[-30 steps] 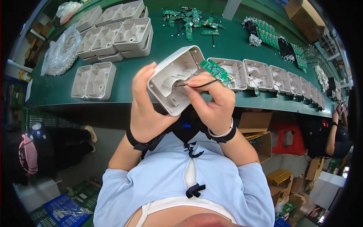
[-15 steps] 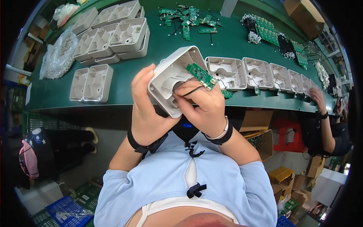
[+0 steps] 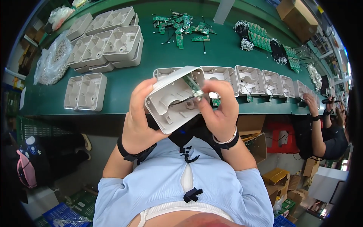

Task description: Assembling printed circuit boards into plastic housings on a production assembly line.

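1. The small green circuit board at frame centre is mostly hidden behind the rim of the pale grey square plastic housing and the right hand.
2. The left hand has its fingertips out of sight behind the housing.
3. The co-worker's hands at right edge are too small to make out (what they hold is unclear).

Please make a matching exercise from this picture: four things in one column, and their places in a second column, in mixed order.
Things:
1. grey housing
2. clear bag
3. loose circuit boards
4. row of open housings

Places:
A. far middle of the green bench
B. along the bench's near edge, to the right
C. held in the left hand
D. left end of the bench

Pairs: 1-C, 2-D, 3-A, 4-B
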### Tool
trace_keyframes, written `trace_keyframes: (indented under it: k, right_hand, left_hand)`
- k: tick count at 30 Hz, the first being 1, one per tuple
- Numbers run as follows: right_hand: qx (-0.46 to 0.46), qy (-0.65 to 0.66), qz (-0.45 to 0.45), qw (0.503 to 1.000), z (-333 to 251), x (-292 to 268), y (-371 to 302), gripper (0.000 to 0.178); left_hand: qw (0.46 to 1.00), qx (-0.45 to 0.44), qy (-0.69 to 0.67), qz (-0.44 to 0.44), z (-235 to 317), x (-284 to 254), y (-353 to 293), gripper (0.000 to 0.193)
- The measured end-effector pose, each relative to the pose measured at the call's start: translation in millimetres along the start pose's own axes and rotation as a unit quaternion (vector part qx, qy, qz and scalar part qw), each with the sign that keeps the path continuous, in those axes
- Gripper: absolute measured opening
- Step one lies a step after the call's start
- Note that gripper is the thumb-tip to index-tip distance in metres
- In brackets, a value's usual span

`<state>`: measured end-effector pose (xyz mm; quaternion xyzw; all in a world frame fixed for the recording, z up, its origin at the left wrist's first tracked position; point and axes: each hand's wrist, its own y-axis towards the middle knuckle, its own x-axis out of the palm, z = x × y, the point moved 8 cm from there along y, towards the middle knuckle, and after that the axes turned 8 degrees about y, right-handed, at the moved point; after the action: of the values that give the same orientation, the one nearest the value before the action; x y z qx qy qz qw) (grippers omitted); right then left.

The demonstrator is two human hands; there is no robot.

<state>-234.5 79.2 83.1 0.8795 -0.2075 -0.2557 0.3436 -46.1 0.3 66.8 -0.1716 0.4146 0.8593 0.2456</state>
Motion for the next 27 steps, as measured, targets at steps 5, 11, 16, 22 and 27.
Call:
trace_keyframes:
  k: [5,11,16,22,27]
  right_hand:
    - [-0.154,-0.069,-0.048,0.985,-25.4,-0.4,8.0,0.023]
    - [-0.189,-0.04,-0.151,0.969,-23.9,21.0,10.6,0.028]
    - [-0.124,0.046,-0.081,0.988,-20.0,21.8,17.5,0.031]
    - [-0.167,-0.033,-0.166,0.971,-20.9,21.6,26.6,0.033]
    - [-0.25,-0.089,-0.162,0.951,-55.9,22.8,13.7,0.03]
  left_hand:
    - [1.0,-0.024,-0.007,-0.013,-6.3,-2.4,-1.1,0.115]
    - [0.999,-0.005,0.048,-0.023,-6.3,-6.1,0.6,0.115]
    - [0.999,-0.033,-0.015,-0.005,-12.9,-9.4,-3.2,0.116]
    - [0.999,-0.047,-0.008,-0.008,-18.2,-11.5,-8.3,0.117]
    - [0.996,-0.086,-0.029,0.011,-26.6,-13.9,-9.4,0.119]
